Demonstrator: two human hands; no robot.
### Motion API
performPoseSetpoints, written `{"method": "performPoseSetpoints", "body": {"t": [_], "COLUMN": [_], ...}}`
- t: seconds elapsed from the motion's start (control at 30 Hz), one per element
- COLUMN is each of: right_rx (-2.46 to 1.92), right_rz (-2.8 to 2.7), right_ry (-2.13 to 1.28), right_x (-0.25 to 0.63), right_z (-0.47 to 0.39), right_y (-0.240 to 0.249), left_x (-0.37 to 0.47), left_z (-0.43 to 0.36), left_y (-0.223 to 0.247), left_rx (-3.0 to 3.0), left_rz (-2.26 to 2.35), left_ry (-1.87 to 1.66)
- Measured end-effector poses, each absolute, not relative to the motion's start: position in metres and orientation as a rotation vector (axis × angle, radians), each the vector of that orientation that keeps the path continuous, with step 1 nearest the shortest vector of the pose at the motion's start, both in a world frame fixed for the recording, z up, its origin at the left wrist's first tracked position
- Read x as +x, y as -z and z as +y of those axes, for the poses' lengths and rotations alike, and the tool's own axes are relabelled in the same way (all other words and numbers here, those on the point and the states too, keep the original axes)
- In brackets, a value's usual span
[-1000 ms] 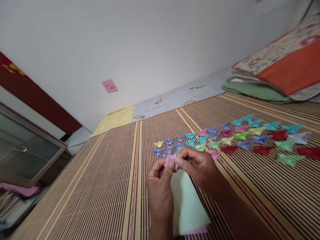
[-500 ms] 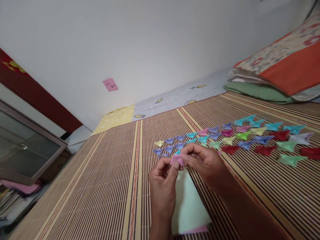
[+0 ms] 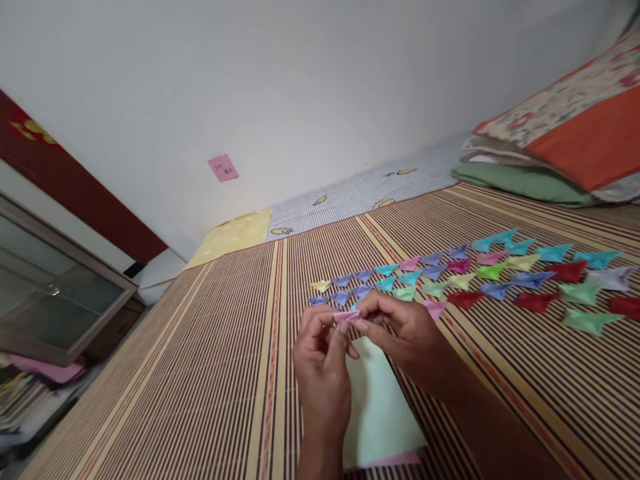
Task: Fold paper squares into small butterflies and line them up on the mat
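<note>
A small folded piece of pink paper (image 3: 346, 316) is pinched between both hands, seen nearly edge-on. My left hand (image 3: 324, 357) grips its left end between thumb and fingers. At its right end, the thumb and fingertips of my right hand (image 3: 400, 333) press on the paper. Beneath the hands lies a pale green sheet (image 3: 383, 407), with a pink edge showing under its near end. Several small folded paper boats, among them a light green one (image 3: 405, 293) and a pink one (image 3: 434, 308), stand just beyond the hands, some partly hidden by them.
Rows of coloured folded papers, including a dark red one (image 3: 537, 301), spread to the right across the striped bamboo mat (image 3: 210, 360). Folded bedding (image 3: 575, 153) is piled at the far right. A glass-fronted cabinet (image 3: 55, 287) stands at the left, and a pink note (image 3: 223, 167) is on the wall.
The pink paper has been tilted, showing a narrower strip than before. Both hands keep hold of it, with fingers slightly shifted. The view has moved a little.
</note>
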State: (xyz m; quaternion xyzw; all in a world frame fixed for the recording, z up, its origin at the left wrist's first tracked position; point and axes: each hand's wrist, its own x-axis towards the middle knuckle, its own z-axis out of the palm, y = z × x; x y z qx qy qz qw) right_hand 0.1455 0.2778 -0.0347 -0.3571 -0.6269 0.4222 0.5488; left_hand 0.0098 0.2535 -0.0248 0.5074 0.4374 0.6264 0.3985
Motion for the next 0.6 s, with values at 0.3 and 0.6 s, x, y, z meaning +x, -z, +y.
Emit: {"method": "performPoseSetpoints", "body": {"t": [0.3,0.6], "right_rx": [-0.722,-0.801], "right_rz": [-1.326,-1.497], "right_ry": [-1.144,-0.744], "right_x": [0.1404,0.1452], "right_z": [0.279,0.2753], "right_y": [0.0416,0.0333], "left_x": [0.0077,0.0008], "left_z": [0.2582,0.2532], "left_y": [0.0281,0.0261], "left_rx": [1.181,1.531], "left_rz": [0.952,1.208], "left_ry": [-1.543,-1.54]}}
